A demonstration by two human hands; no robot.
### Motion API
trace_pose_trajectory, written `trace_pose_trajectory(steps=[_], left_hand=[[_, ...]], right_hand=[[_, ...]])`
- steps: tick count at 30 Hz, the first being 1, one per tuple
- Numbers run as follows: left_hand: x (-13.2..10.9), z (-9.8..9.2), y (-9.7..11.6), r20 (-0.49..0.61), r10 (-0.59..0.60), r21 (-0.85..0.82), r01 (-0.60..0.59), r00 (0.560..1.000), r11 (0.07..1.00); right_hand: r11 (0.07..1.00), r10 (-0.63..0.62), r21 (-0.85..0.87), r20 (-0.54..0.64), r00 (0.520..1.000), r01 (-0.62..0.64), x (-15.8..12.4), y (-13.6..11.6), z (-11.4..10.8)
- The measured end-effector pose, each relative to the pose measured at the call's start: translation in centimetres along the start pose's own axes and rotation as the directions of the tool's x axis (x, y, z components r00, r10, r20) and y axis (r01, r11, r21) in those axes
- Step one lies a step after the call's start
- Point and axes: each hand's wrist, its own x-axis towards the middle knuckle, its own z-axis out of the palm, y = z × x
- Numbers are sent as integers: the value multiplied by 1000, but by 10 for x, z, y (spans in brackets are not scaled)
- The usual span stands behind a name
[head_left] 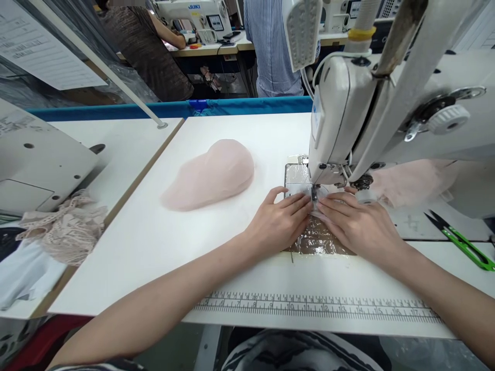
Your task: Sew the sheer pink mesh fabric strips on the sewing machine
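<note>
My left hand (279,220) lies flat on the table, fingers stretched toward the needle of the white sewing machine (348,118). My right hand (358,221) lies flat opposite it, fingertips almost meeting the left ones. Both press down a small thin, pale, nearly see-through piece of fabric (317,210) under the presser foot (314,194). A shiny metal plate (309,242) shows between and below the hands. A pile of pale pink fabric pieces (211,175) sits to the left of my left hand.
Green thread snips (462,242) lie at the right. More pink fabric (413,183) sits behind the machine arm. Lace and cloth (64,229) lie on the neighbouring table at left. A printed ruler (317,307) runs along the front edge. Two people stand at the back.
</note>
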Motion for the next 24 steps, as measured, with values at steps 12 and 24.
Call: trace_pose_trajectory(steps=[12,24], left_hand=[[1,3,-1,-1,-13,12,13,1000,1000],[-2,4,-1,-29,4,70,-2,1000,998]], right_hand=[[999,4,-45,11,1000,-4,2,0,1],[999,50,16,30,998,-51,1,4,4]])
